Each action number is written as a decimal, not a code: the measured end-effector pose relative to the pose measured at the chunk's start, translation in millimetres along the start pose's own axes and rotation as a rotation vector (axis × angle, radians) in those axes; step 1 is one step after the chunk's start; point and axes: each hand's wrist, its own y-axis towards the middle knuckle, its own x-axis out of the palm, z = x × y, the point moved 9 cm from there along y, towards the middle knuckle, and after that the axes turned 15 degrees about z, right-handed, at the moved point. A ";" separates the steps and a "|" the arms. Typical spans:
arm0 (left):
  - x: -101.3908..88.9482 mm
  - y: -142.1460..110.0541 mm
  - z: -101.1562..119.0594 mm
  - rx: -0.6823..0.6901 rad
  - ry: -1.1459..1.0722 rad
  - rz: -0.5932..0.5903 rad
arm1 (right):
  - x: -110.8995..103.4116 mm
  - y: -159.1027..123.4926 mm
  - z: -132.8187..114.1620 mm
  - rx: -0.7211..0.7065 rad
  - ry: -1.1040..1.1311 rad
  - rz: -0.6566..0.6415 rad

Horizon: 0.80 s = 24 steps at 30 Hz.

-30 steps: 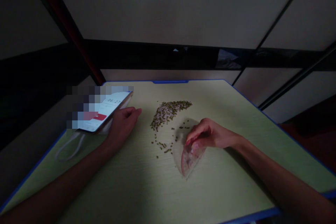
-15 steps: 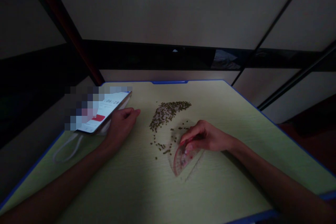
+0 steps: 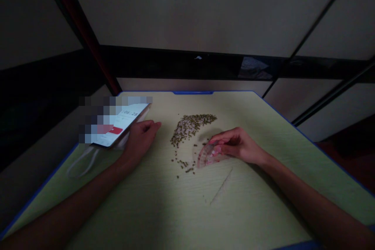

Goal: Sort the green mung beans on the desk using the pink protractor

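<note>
My right hand pinches a clear protractor with pink markings between thumb and fingers. It is tilted just above or against the table, and I cannot tell if its edge touches the surface. Beyond it lies a curved heap of small green beans, which look like mung beans. Several loose beans are scattered left of the protractor. My left hand rests on the table beside the phone, its fingers curled in and nothing visible in them.
The pale table has a blue rim. The phone leans at the left with a lit timer screen, partly pixelated, and a white strap loop by it. A thin line of fine debris lies front right. Cabinet panels stand behind.
My right hand has lifted the protractor slightly and moved it away from me, uncovering the line of debris. My left hand has stayed in place. The view has shifted a little.
</note>
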 end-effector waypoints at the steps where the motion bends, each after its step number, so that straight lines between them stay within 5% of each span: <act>1: 0.3 0.1 0.5 0.005 -0.003 -0.003 | 1.9 -0.5 0.0 -0.001 0.019 -0.005; 6: 0.4 -0.3 2.1 0.007 -0.007 -0.004 | 14.7 -2.5 1.9 -0.011 0.024 -0.058; 24: -0.8 -1.3 2.9 0.002 0.009 -0.002 | -0.6 0.5 4.5 0.022 -0.017 0.053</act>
